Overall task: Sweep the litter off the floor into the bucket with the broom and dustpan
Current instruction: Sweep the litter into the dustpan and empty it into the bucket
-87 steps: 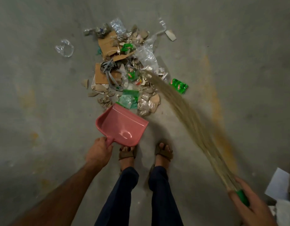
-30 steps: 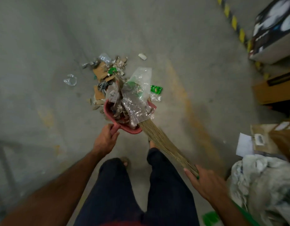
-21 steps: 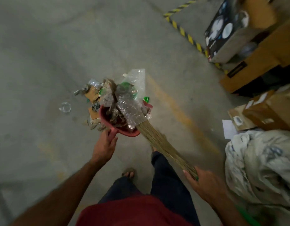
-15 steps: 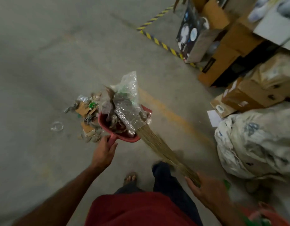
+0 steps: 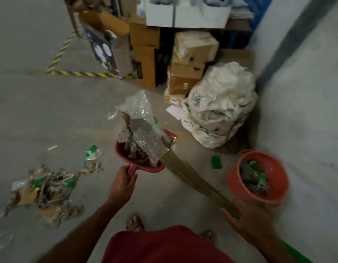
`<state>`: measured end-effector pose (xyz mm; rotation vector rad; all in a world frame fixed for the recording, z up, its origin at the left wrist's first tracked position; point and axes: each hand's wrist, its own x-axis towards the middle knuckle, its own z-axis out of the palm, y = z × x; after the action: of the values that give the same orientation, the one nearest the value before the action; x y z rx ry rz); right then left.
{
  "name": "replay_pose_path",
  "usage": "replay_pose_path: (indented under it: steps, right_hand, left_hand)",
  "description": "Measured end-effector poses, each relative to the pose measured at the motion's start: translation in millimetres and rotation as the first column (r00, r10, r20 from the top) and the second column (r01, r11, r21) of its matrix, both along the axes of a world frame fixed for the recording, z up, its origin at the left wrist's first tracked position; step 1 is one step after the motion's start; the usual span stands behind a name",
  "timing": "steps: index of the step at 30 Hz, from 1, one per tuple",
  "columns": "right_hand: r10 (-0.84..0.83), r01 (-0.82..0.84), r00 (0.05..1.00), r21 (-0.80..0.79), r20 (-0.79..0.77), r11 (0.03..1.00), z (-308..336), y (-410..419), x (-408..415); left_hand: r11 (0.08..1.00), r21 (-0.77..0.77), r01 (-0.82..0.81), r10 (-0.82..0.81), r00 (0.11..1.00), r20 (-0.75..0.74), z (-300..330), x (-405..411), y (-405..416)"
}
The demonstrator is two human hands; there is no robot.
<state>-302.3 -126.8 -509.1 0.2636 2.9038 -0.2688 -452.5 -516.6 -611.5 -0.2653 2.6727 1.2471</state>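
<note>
My left hand (image 5: 122,185) grips the handle of the red dustpan (image 5: 141,167), which is raised off the floor and heaped with clear plastic wrap (image 5: 143,128) and scraps. My right hand (image 5: 248,223) holds the straw broom (image 5: 191,177) near its base, and the bristle end lies across the dustpan's load. The orange-red bucket (image 5: 278,179) stands on the floor at the right by the wall, with litter inside. A pile of litter (image 5: 48,188) lies on the floor at the left.
Stacked cardboard boxes (image 5: 185,57) and a bulging white sack (image 5: 219,109) fill the far corner. A grey wall (image 5: 306,111) runs along the right. Yellow-black tape (image 5: 77,74) marks the floor. Green wrappers (image 5: 216,162) lie near the bucket.
The dustpan went from empty on the floor to loaded and lifted. My view has swung right, so the bucket now shows and the litter pile sits at the left.
</note>
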Motion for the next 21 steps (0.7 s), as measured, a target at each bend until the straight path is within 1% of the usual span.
replay_pose_path:
  steps: [4, 6, 9, 14, 16, 19, 21]
  right_hand:
    - [-0.149, 0.15, 0.989, -0.041, 0.018, 0.988, -0.7, 76.9, 63.0]
    - [-0.232, 0.232, 0.972, -0.002, 0.036, 0.973, -3.1, 117.4, 96.2]
    - [-0.417, 0.414, 0.894, 0.055, 0.163, 0.909, -7.0, 174.4, 147.3]
    - [-0.55, 0.556, 0.776, 0.076, 0.308, 0.827, 3.3, 236.9, 204.6]
    - [-0.595, 0.599, 0.732, 0.103, 0.332, 0.794, 3.7, 251.1, 219.1]
    - [-0.652, 0.632, 0.686, 0.181, 0.321, 0.754, 1.0, 266.4, 235.4]
    - [-0.697, 0.686, 0.644, 0.165, 0.316, 0.709, -2.7, 274.3, 241.1]
  left_hand:
    - [0.985, -0.017, 0.174, -0.174, 0.985, 0.015, -2.0, 1.2, 112.0]
    - [0.965, -0.037, 0.258, -0.257, 0.966, 0.037, -4.6, 4.1, 171.1]
    - [0.913, -0.051, 0.405, -0.402, 0.913, 0.063, -8.5, 11.1, 258.5]
    - [0.81, -0.004, 0.586, -0.58, 0.802, 0.142, -6.4, 24.8, 385.0]
    - [0.769, 0.007, 0.64, -0.632, 0.757, 0.167, -6.8, 29.6, 427.8]
    - [0.731, 0.019, 0.682, -0.669, 0.71, 0.221, -8.5, 35.8, 485.4]
    - [0.701, 0.028, 0.713, -0.693, 0.672, 0.261, -13.3, 37.6, 520.0]
